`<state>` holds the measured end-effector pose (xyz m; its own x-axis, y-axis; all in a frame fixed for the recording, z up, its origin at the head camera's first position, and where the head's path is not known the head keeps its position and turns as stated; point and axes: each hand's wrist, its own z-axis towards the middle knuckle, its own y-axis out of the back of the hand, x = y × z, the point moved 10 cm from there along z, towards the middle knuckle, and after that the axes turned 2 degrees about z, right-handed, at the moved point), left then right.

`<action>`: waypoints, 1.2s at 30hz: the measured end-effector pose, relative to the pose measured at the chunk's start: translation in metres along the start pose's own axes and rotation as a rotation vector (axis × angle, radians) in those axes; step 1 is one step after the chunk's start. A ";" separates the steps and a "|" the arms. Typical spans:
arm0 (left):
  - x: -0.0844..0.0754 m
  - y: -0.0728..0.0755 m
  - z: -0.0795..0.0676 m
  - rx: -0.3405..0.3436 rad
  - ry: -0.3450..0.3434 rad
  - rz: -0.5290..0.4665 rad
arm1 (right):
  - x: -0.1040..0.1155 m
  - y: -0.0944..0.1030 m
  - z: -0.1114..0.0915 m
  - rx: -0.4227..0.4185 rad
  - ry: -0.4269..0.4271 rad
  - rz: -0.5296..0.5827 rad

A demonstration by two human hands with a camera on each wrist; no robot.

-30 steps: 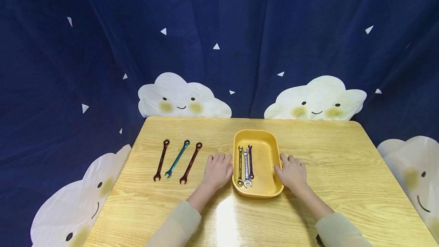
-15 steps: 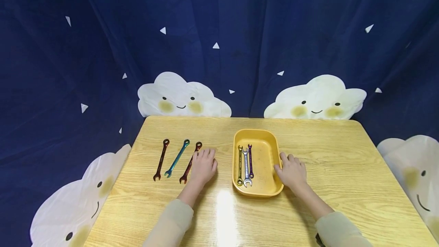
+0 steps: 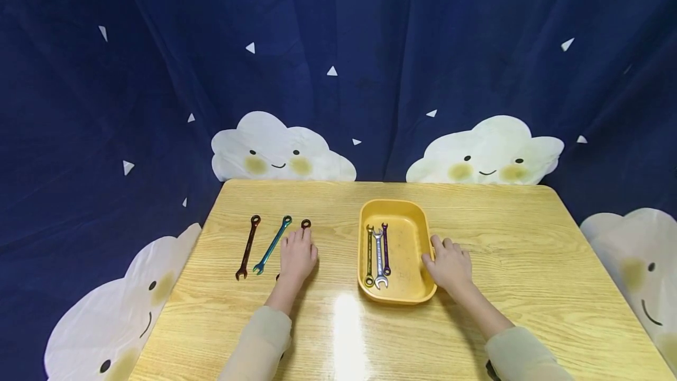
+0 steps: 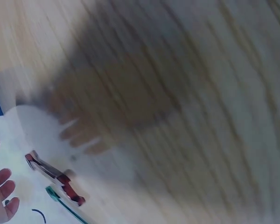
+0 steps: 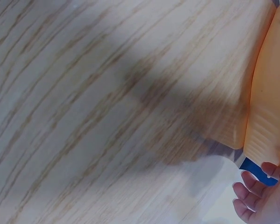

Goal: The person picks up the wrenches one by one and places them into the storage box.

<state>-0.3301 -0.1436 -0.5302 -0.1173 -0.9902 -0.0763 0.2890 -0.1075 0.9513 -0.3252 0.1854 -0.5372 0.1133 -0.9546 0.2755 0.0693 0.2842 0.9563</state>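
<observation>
My left hand (image 3: 297, 256) reaches over a dark red combination wrench (image 3: 306, 224), hiding most of its shaft in the head view. In the left wrist view its fingers (image 4: 4, 189) are loosely bent, with a visible gap to the red wrench (image 4: 53, 175). A blue-green wrench (image 3: 272, 244) lies just left of it, then another dark red wrench (image 3: 248, 249). My right hand (image 3: 451, 263) holds the right side of a yellow plastic tray (image 3: 407, 298), thumb over the rim and fingers outside. Inside lie a gold wrench (image 3: 369, 256), a silver one (image 3: 379, 257) and a purple one (image 3: 386, 250).
Everything rests on a light wooden table (image 3: 518, 251). Behind it hangs a dark blue curtain (image 3: 370, 46) with white triangles and smiling clouds. Bare tabletop lies between the left hand and the tray, and to the right of the right hand.
My left hand has left the tray's left side and moved left until over the nearest red wrench. The right hand stays at the tray, and the wrenches have not moved.
</observation>
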 end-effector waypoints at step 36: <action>0.042 -0.033 -0.002 0.259 0.251 -0.147 | 0.000 0.001 0.001 0.005 -0.008 0.021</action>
<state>-0.3422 -0.1817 -0.5652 0.1059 -0.9605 -0.2573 0.0332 -0.2552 0.9663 -0.3264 0.1859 -0.5365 0.1065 -0.9491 0.2963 0.0622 0.3037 0.9507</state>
